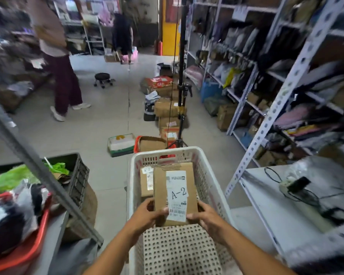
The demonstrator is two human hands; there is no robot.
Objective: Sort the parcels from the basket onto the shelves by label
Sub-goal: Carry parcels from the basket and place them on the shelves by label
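Your left hand (pixel 150 213) and right hand (pixel 205 217) grip the near end of a cardboard parcel (pixel 175 193) labelled A-2, held over the white basket (pixel 209 175). A second parcel (pixel 146 181) lies inside, beyond it. Shelves (pixel 266 120) stand right.

A brown parcel (pixel 175 193) marked "A-2" is held over the white basket (pixel 211 187), gripped at its near end by the left hand (pixel 149 212) and the right hand (pixel 205 215), thumbs laid on top. A smaller parcel (pixel 146 181), also labelled A-2, is seen lying inside the basket, just left of the held one. Right of the basket, grey shelves (pixel 266 124) are packed with bags and boxes. Beyond the basket, boxes (pixel 168 110) are stacked on the floor around a black tripod (pixel 182 76). Left of the basket, a dark crate (pixel 77 175) is filled with green bags.
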